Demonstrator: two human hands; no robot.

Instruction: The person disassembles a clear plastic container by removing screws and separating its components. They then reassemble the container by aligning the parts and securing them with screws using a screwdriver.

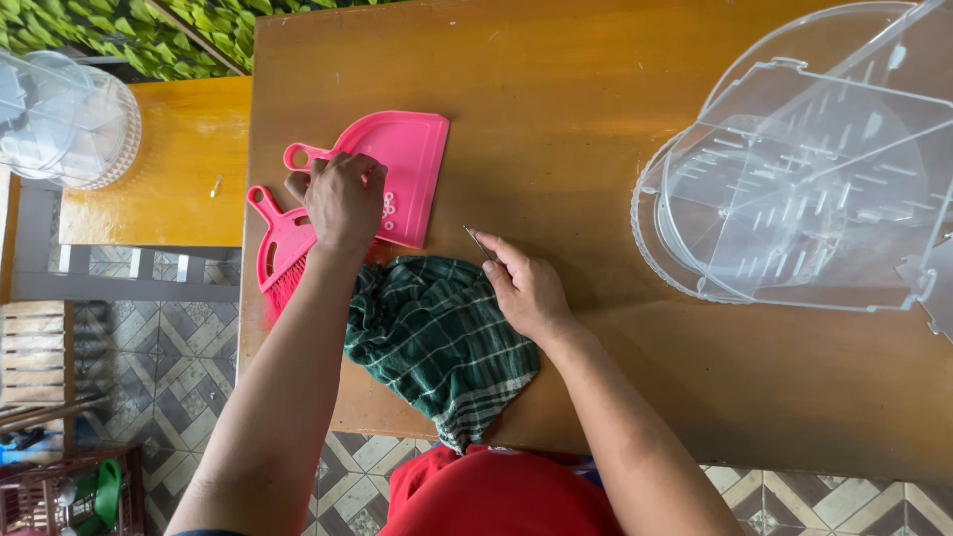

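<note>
My left hand (pixel 343 199) rests on a pink dustpan (pixel 405 159), fingers curled over its handle near the table's left edge. A pink hand brush (pixel 276 246) lies just left of it, partly under my wrist. My right hand (pixel 526 288) lies on the wooden table (pixel 556 109) and pinches a small thin metal piece (pixel 474 237) between thumb and finger. Between my two hands sits a crumpled green checked cloth (pixel 437 337), reaching the table's near edge.
A large clear plastic container with slotted dividers (pixel 804 169) occupies the table's right side. A second clear plastic piece (pixel 60 119) stands on a smaller yellow table (pixel 169 169) at left. Tiled floor lies below, green foliage beyond the far edge.
</note>
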